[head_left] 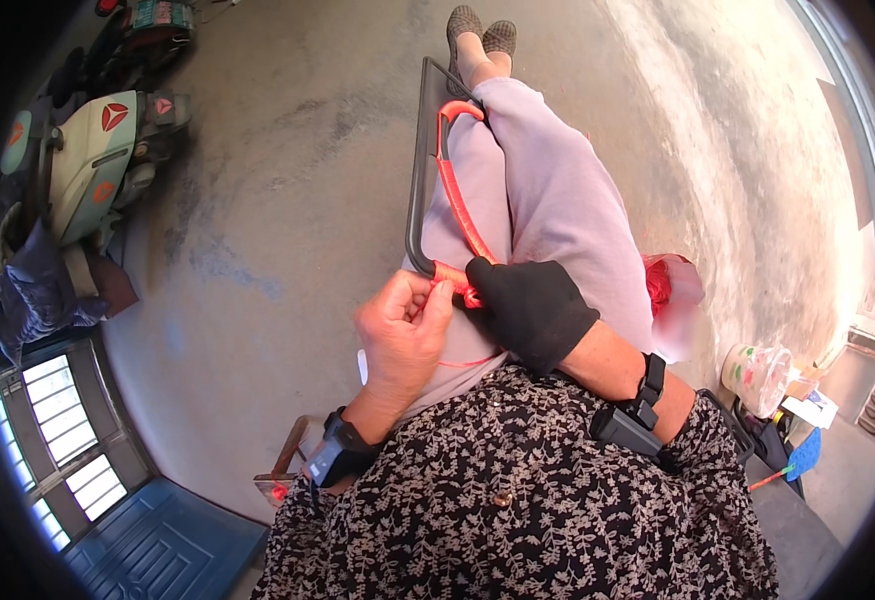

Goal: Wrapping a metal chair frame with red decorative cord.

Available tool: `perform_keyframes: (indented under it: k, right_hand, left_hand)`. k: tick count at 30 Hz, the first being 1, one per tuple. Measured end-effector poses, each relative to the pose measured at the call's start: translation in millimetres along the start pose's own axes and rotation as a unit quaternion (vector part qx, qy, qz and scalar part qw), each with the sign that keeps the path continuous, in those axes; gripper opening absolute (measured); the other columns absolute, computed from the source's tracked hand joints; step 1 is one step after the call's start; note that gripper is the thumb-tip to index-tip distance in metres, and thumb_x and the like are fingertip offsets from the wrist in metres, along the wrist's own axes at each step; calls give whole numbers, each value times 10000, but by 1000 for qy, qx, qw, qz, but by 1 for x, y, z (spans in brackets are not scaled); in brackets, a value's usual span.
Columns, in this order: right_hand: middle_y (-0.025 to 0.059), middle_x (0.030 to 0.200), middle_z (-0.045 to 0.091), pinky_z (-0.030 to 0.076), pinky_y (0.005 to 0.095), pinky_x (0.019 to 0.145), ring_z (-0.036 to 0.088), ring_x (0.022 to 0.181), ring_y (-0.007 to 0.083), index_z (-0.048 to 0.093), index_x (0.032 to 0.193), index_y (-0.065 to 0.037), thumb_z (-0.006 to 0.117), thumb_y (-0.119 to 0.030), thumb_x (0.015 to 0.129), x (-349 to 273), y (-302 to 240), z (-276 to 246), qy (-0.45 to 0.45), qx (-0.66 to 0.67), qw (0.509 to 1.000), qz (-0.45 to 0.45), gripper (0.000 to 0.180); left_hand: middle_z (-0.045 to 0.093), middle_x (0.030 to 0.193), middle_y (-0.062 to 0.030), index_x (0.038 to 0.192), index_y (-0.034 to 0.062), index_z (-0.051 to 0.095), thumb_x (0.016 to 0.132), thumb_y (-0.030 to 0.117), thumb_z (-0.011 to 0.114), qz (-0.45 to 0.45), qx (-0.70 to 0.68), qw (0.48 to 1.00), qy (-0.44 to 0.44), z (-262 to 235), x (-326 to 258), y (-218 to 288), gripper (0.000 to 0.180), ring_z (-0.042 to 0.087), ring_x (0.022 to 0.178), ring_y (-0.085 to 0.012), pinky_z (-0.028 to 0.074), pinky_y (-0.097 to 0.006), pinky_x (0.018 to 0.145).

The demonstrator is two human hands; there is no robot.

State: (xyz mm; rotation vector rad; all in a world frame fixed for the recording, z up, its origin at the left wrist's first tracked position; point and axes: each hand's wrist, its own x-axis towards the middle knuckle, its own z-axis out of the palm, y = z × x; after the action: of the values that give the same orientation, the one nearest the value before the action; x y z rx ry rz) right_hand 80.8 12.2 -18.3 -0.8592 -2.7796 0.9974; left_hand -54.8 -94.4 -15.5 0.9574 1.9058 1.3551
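Observation:
Across my lap lies a black tubular metal frame [420,180], with a curved bar wrapped in red cord [461,207] along its right side. At the frame's near corner, red windings [450,277] cover the tube. My bare left hand [405,325] is closed there, pinching the red cord between thumb and fingers. In a black glove, my right hand [538,312] grips the red-wrapped part just to the right; its fingers partly hide the joint. A thin red strand [473,362] runs over my lap below the hands.
Beside my right leg is a red bundle [661,287] in clear plastic. A white bucket [758,378] and a blue fly swatter [804,453] are at the right. A pale scooter [98,165] stands far left, with a blue door panel [163,540] at lower left.

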Motion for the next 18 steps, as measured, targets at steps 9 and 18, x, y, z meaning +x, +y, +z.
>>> perform_keyframes:
  k: [9,18]
  right_hand:
    - [151,744,645,492,398,645,657,710,290,605,1000,-61,628,-286,899,-7,-3,-22,-39,150,983,94,247]
    - [46,814,637,495,271,704,624,744,133,635,1061,32,508,-210,996,6,25,-74,258,420,865,91,281]
  left_hand:
    - [532,636,46,912,25,653,985,179,544,-153,-185,957,-164,-37,4,9,203,446,556,-22,343,-181,486]
    - [600,1077,-147,1066,10,603,970,219,532,-136,-515,823,-199,-63,24,40,240,620,869,-181,516,-241,661]
